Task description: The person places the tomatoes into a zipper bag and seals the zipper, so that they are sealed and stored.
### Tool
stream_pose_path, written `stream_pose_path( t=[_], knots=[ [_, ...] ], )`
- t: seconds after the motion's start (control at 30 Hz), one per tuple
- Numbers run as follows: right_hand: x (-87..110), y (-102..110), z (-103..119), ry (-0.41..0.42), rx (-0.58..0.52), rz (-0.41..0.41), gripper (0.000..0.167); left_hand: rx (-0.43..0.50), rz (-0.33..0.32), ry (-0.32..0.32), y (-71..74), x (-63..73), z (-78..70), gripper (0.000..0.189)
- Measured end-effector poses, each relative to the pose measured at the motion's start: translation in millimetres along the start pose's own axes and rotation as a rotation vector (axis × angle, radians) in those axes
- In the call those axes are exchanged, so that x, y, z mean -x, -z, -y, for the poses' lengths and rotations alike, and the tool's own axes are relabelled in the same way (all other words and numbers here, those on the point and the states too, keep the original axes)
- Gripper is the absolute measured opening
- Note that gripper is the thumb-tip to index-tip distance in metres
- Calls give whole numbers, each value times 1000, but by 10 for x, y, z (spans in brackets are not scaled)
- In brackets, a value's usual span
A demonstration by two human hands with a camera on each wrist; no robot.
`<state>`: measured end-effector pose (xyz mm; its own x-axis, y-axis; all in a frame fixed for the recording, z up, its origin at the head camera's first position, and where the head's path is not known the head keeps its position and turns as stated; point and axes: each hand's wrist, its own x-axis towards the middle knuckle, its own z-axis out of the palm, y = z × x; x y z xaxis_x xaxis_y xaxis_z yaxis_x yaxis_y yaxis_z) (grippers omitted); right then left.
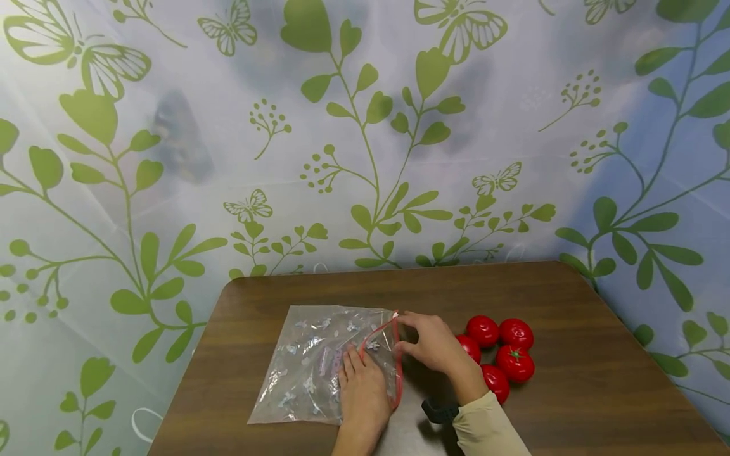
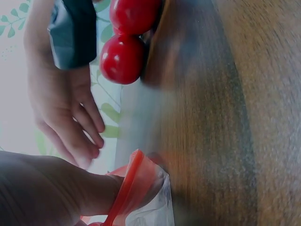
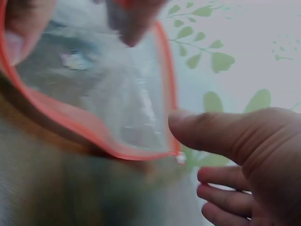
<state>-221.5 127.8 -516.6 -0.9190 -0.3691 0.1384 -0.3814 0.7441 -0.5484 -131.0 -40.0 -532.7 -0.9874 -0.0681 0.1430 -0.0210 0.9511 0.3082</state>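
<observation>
A clear zip bag [image 1: 308, 373] with a red-edged mouth and small printed marks lies flat on the table. At its mouth my left hand [image 1: 362, 386] holds the red edge, with the thumb [image 2: 101, 190] inside the bag in the left wrist view. The mouth gapes in the right wrist view. My right hand [image 1: 430, 342] is at the far corner, its thumb [image 3: 193, 127] touching the red edge [image 3: 170, 80] and its other fingers apart from the thumb. Beside my right wrist sit several red tomatoes [image 1: 516, 364].
The brown wooden table [image 1: 599, 380] reaches to a hanging cloth [image 1: 399, 126] printed with green leaves and butterflies. A dark band [image 1: 439, 411] is around my right wrist. The tomatoes stand close together right of the bag.
</observation>
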Motion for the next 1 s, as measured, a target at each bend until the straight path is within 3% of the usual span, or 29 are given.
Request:
stream_pose_path(
  t=[0.53, 1.0],
  knots=[
    [324, 674, -57, -23, -141, 34, 64, -15, -23, -10, 11, -3, 34, 110],
    [621, 1121, -358, -40, -128, 15, 62, -15, 3, 3, 7, -12, 31, 107]
  ],
)
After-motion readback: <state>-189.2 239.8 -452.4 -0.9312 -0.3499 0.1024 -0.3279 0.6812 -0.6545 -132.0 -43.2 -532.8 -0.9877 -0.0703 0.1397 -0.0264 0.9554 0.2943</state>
